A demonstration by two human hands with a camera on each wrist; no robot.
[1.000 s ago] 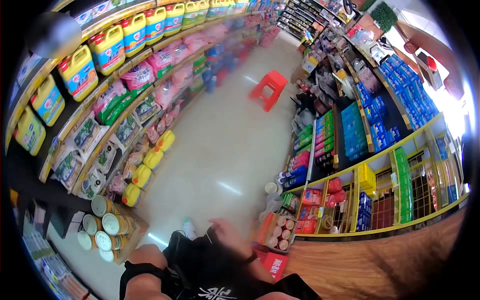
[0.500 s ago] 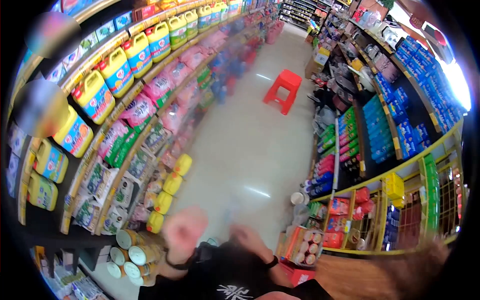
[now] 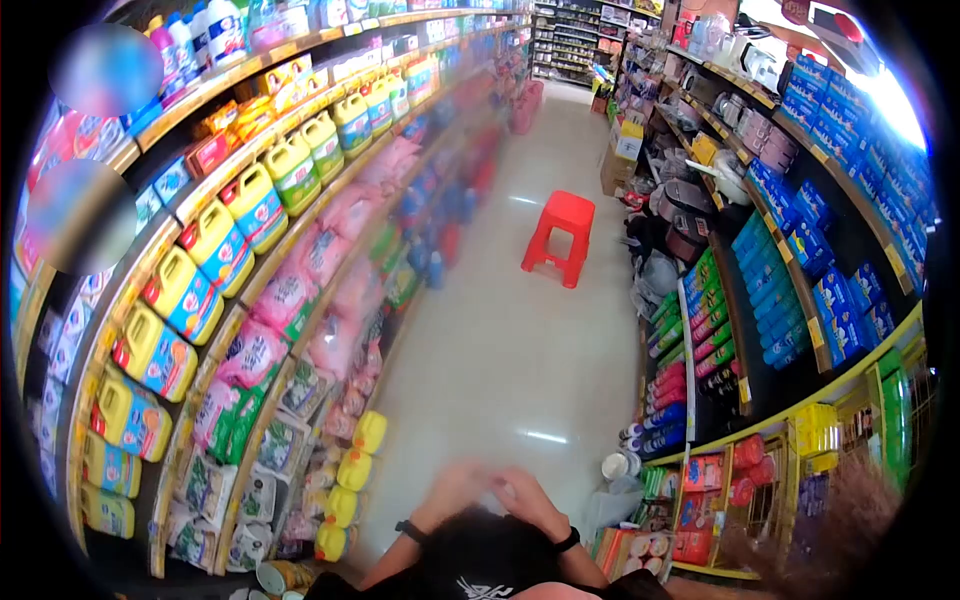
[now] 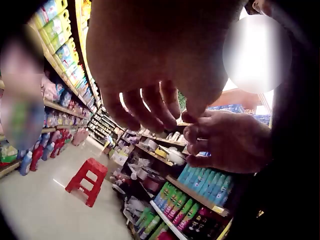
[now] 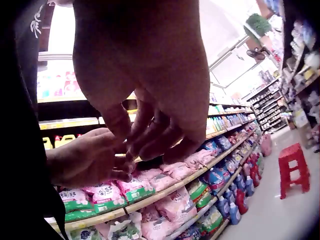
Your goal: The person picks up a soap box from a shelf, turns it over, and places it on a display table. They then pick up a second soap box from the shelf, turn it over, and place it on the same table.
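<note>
Left shelving, 9 to 11 o'clock in the head view: rows of yellow jugs (image 3: 185,290) with blue labels, with pink bags (image 3: 285,300) on the tier below. At the shelf foot stands a column of small yellow bottles (image 3: 355,470), the nearest stock to the left hand, at its 9 o'clock and clear of it.

Left hand (image 3: 452,488): at 6 o'clock of the head view, in front of the chest, blurred. The wrist views show its fingers loosely curled and pointing down, the tips touching the right hand. A black wristband (image 3: 408,528) sits on its wrist.

Right hand (image 3: 522,495): just beside the left and in contact with it, fingers likewise loosely bent against the left hand's fingers. A red carton (image 3: 640,548) lies at its 4 o'clock, near but apart.

A red plastic stool (image 3: 560,238) stands upright on the pale floor (image 3: 510,350) at 12 o'clock, well apart from both hands.

Right shelving, 1 to 4 o'clock: ranks of blue packs (image 3: 800,300).
</note>
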